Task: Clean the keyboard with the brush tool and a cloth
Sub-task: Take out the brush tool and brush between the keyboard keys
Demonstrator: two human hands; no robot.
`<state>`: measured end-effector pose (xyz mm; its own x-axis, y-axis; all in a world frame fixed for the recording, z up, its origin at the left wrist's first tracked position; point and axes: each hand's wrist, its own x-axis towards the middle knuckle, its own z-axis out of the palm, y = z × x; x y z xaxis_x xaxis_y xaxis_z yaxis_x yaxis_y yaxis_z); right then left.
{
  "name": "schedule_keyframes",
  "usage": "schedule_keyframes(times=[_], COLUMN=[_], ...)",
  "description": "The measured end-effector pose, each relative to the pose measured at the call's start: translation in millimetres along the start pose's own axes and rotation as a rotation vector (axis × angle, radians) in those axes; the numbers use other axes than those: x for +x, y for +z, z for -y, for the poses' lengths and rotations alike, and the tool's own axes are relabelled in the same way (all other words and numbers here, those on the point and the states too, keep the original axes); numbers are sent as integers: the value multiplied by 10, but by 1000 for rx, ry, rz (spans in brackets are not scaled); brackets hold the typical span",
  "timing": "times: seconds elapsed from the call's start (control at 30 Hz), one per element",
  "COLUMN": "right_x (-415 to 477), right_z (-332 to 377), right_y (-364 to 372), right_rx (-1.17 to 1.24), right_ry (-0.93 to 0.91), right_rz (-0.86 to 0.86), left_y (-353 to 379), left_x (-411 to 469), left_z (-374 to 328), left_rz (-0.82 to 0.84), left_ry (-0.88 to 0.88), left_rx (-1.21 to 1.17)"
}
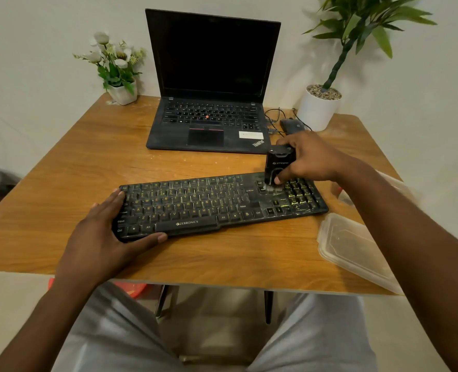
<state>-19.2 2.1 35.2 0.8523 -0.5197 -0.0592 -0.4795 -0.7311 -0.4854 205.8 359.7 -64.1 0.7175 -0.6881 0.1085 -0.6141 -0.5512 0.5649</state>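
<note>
A wooden table [61, 183] carries an open laptop [211, 76] at the back. Nearer the person a black keyboard [195, 205] lies slightly askew across the middle, its right-hand keys streaked with pale dust. A clear plastic container [356, 251] sits at the table's right edge, just beside the keyboard's end. The left hand [101, 237] braces the keyboard's left end, fingers straight along the side and thumb laid on the front edge. The right hand [308, 159] grips a small black brush tool [278, 165] upright, bristles down on the keys between the main block and the number pad. The brushing step appears to be in hand, on the dusty right side. The next move likely calls for short strokes along the number pad's rows while the left hand steadies the board. No cloth is in view.
</note>
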Motion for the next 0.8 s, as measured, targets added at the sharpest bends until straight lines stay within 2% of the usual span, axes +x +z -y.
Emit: schedule_keyframes(times=[0.13,0.5,0.8], right_x=[29,-164,-289], right_z=[38,-88,-170], right_y=[75,36,50], right_rx=[0,136,170], right_ry=[2,21,47], right_rz=[-84,46,-42], left_y=[-8,6,21], left_x=[2,6,13], left_z=[-7,-1,50], left_rz=[6,3,-1], left_ry=[-23,-23,-16], left_rx=[3,6,3])
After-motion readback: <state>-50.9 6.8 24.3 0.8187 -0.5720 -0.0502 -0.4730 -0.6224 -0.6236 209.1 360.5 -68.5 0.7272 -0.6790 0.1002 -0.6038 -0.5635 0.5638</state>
